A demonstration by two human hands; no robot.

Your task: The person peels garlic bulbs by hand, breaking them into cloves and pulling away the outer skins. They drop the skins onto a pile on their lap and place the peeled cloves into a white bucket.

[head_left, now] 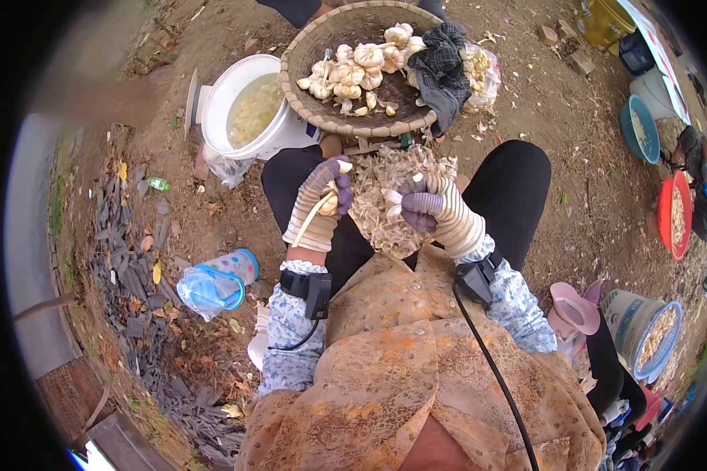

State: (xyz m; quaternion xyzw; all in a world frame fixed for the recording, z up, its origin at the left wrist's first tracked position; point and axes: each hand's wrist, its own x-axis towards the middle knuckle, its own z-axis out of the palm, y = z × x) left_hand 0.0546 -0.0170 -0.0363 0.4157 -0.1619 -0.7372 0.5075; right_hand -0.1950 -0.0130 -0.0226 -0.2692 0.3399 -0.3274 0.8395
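Note:
My left hand (322, 200), in a striped glove with purple fingertips, is closed around a partly broken garlic bulb (329, 206). The bulb's long pale stem (309, 221) hangs down across the palm, and a whitish clove shows near the thumb. A short distance away, my right hand (440, 208) wears a matching glove. Its fingers are pinched on a pinkish-white garlic clove (391, 198). Below and between the hands lies a heap of papery garlic skins (393, 231). Farther forward, a woven basket (302, 55) holds whole garlic bulbs (357, 71), loose cloves and a dark cloth (441, 67).
A white bucket (216, 118) with peeled cloves in liquid stands left of the basket. A cup-shaped container with a blue bag (208, 290) lies at left. On the right are a red basin (666, 216), a teal basin (632, 129), a bucket (628, 322) and a pink hat (575, 308).

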